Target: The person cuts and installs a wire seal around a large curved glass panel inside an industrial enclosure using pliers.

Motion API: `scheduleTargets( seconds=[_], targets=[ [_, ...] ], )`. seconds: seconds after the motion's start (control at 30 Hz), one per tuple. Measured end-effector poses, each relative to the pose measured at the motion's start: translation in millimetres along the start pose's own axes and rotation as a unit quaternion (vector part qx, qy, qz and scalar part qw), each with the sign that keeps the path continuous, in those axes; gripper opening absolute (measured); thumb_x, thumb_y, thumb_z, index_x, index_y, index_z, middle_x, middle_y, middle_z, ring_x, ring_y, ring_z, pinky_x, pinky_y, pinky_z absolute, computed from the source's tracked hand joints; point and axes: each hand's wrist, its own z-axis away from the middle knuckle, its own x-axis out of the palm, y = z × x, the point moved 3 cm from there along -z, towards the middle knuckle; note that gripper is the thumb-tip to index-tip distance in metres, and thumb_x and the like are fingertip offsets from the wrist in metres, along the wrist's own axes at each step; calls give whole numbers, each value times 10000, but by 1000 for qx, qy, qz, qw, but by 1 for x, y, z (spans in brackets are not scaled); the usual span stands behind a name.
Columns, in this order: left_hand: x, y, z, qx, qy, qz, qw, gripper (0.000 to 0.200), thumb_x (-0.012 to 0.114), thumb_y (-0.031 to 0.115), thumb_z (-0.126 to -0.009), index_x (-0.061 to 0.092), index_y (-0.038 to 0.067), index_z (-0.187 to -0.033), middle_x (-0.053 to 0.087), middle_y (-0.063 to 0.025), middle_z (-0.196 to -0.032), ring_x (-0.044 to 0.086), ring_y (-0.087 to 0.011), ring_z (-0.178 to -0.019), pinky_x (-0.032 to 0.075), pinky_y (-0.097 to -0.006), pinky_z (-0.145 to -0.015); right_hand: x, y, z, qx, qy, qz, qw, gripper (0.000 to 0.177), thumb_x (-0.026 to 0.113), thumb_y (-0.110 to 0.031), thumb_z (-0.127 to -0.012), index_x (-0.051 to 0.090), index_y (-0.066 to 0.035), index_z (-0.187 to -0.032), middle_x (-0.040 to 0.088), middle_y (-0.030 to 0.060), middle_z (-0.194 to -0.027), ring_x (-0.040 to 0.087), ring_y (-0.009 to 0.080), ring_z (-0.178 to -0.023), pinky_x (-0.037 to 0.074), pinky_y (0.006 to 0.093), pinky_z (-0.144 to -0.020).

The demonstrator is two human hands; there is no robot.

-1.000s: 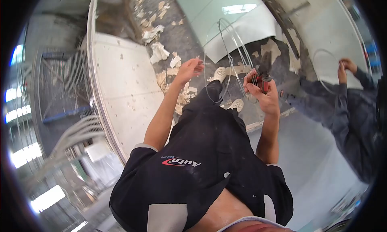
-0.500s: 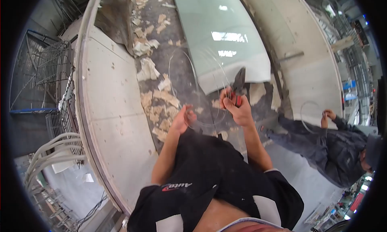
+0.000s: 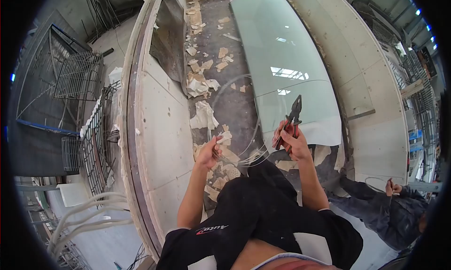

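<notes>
My right hand [image 3: 296,144] is wrapped around the red-and-black handles of a pair of combination pliers [image 3: 295,111], whose dark jaws point up and away from me. Loops of thin, pale wire [image 3: 253,161] run between my two hands in a loose coil. On the other side of the coil, my left hand [image 3: 208,153] is closed with fingers pinched on the wire. Beyond my right hand lies a long curved glass sheet [image 3: 296,58] on the dark floor of the walled bay, with a white area at its near end.
Torn paper-like scraps [image 3: 204,115] litter the dark floor [image 3: 230,101] left of the glass. Pale panel walls [image 3: 167,124] enclose both sides. At right, a person in dark clothing [image 3: 394,213] holds a similar wire loop. Wire racks [image 3: 80,75] and pale hoses [image 3: 89,213] stand outside the left wall.
My view has shifted, so the bay and glass appear farther right and lower. The pliers now stand more clearly above my right hand, and my left fingers are more closed on the wire.
</notes>
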Motion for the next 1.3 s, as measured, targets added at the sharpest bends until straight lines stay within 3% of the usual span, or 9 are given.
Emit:
scheduleTargets(
  seconds=[0.17,0.33,0.6,0.77,0.87,1.03,1.1,1.13,1.3],
  targets=[
    [8,60,-91,-47,-24,217,975,284,458,337,-993,551,98,-1115,484,85,-664,447,-30,-545,389,-169,-466,-6,8,-104,-13,-35,-112,993,231,583,-154,-917,462,-72,-1096,579,106,-884,613,241,-770,508,371,-707],
    [44,169,-170,60,57,190,978,306,482,334,-985,551,68,-1119,519,76,-702,469,-36,-576,405,-168,-508,-38,-6,-252,-64,12,-138,988,222,541,-110,-926,479,-60,-1133,592,113,-929,622,227,-817,521,366,-713],
    [31,340,-304,30,159,124,979,319,559,320,-948,510,50,-1110,555,20,-709,508,-48,-574,455,-151,-537,-14,-122,-500,-30,-45,-105,993,201,550,-94,-912,485,-45,-1096,592,103,-883,619,217,-794,516,359,-688],
    [53,456,-353,173,140,24,975,380,514,300,-964,491,79,-1272,594,-98,-1129,600,-199,-947,487,-326,-853,-2,-158,-626,-21,-114,-128,985,187,528,-101,-916,482,-62,-1093,575,99,-884,591,216,-798,500,356,-701],
    [61,518,-402,228,168,-270,920,510,392,401,-1001,485,11,-1316,520,-123,-1321,514,-263,-1183,286,-360,-1077,4,-164,-710,-27,-162,-180,970,214,540,-76,-908,487,-44,-1113,602,112,-914,618,218,-817,523,371,-709],
    [133,646,-488,320,-173,-178,914,574,495,464,-947,541,-38,-1222,597,-142,-1207,546,-214,-1130,366,-342,-1013,30,-161,-873,28,-67,-24,997,168,568,-86,-904,530,-28,-1057,622,86,-861,628,175,-747,517,318,-645],
    [150,695,-540,183,-254,-250,916,501,576,396,-923,563,-36,-1177,649,-109,-1060,601,-174,-983,450,-319,-894,43,-164,-944,39,-99,42,993,135,584,-97,-899,550,-26,-1009,620,58,-782,615,148,-691,492,292,-610],
    [152,716,-572,155,-175,-264,936,382,624,304,-911,597,-21,-1111,651,-44,-907,602,-114,-806,479,-274,-756,50,-174,-976,32,-73,103,992,124,595,-102,-892,552,-24,-979,611,40,-739,596,125,-659,463,274,-587],
    [175,844,-672,152,-114,-263,946,263,575,246,-946,624,-8,-896,626,-34,-768,577,-93,-692,485,-253,-693,49,-245,-1122,37,-5,155,987,150,614,-112,-878,549,-24,-981,606,32,-734,579,105,-652,454,262,-590]
  ],
)
